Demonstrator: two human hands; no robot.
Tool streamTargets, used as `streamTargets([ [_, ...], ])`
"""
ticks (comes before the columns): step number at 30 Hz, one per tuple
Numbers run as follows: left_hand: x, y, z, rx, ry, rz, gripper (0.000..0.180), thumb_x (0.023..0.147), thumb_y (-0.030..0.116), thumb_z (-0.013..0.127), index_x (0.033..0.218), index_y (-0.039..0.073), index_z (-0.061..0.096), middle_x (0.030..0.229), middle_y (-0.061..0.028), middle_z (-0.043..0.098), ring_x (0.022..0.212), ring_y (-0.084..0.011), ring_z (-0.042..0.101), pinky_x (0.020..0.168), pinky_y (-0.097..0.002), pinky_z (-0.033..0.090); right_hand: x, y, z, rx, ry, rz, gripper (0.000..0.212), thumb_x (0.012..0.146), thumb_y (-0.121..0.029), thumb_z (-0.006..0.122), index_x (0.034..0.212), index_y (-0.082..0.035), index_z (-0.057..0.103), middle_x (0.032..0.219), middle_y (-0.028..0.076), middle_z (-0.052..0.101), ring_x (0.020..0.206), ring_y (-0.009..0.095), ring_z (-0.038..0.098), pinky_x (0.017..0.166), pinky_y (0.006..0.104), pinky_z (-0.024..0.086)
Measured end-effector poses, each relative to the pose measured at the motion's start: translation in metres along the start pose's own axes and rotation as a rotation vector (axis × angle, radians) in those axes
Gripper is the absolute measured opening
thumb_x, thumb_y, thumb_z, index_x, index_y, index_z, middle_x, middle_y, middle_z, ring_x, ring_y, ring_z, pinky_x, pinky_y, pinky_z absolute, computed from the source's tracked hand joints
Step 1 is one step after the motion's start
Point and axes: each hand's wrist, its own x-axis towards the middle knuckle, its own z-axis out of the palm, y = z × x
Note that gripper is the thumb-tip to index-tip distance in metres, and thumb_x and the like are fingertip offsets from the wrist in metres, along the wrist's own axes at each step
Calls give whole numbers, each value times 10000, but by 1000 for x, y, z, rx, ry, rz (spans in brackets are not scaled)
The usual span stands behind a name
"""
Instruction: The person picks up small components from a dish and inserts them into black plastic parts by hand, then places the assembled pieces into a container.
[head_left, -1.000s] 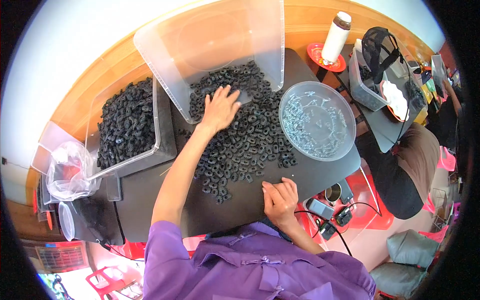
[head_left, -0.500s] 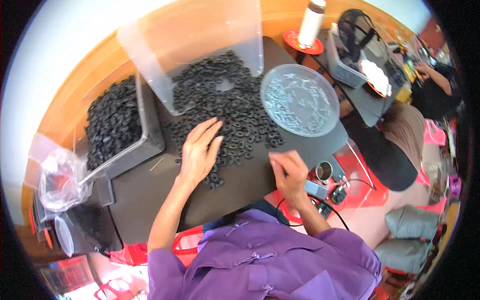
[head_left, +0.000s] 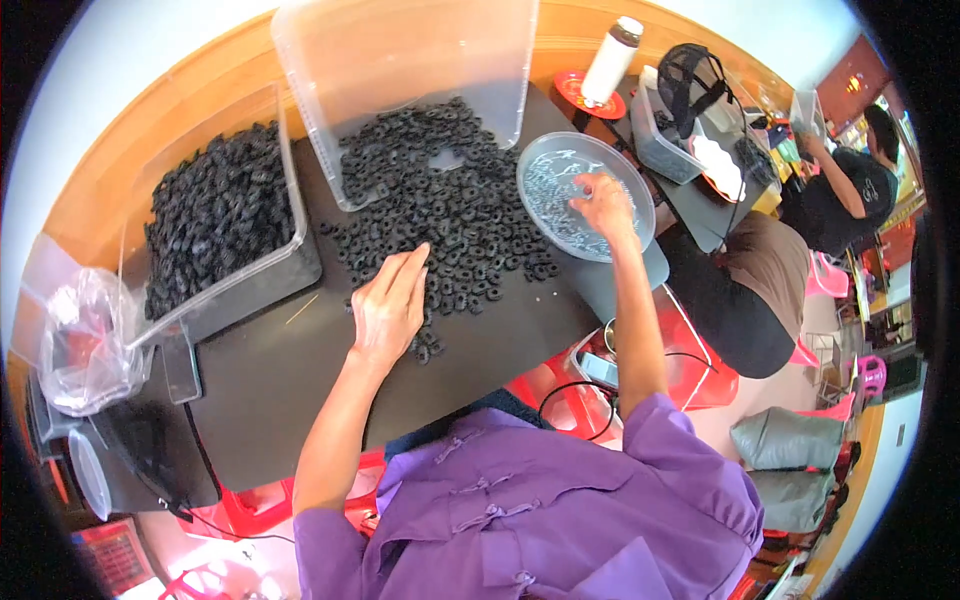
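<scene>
My left hand [head_left: 388, 312] is at the near left side of a spread of small black ring-shaped plastic parts [head_left: 470, 220]. Its fingers are drawn together, and whatever lies between the fingertips is too small to make out. Over a round, clear shallow tray [head_left: 638, 238] is my right hand [head_left: 606, 208], thumb and forefinger apart, fingertips above the loose small silvery pieces [head_left: 548, 195], which look like screws. No piece shows between those fingers.
A clear bin [head_left: 300, 262] heaped with similar black pieces stands at left, beside a clear plastic bag [head_left: 92, 350]. Behind the loose parts, another clear bin [head_left: 420, 60] lies tipped. A white bottle [head_left: 612, 68] stands on a red dish. Other people sit at right.
My right hand has moved from the table's near edge up and over the round tray. My left hand stays by the black parts, its fingers closer together. The view has shifted slightly.
</scene>
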Motion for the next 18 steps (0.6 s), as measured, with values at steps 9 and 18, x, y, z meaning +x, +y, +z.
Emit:
streamTargets([
  [9, -1, -17, -3, -32, 25, -127, 234, 798, -19, 606, 1028, 24, 622, 827, -106, 593, 650, -280, 610, 570, -330, 504, -4, 8, 12, -60, -101, -126, 219, 714, -112, 680, 917, -36, 648, 917, 176, 631, 854, 357, 617, 762, 433, 488],
  [18, -5, -27, 0, -31, 5, -215, 190, 813, -17, 588, 992, 31, 634, 770, -115, 577, 594, -289, 572, 548, -338, 471, -14, 2, 15, 86, 34, -205, 236, 692, 10, 595, 915, -45, 648, 789, 176, 636, 765, 359, 624, 695, 435, 496],
])
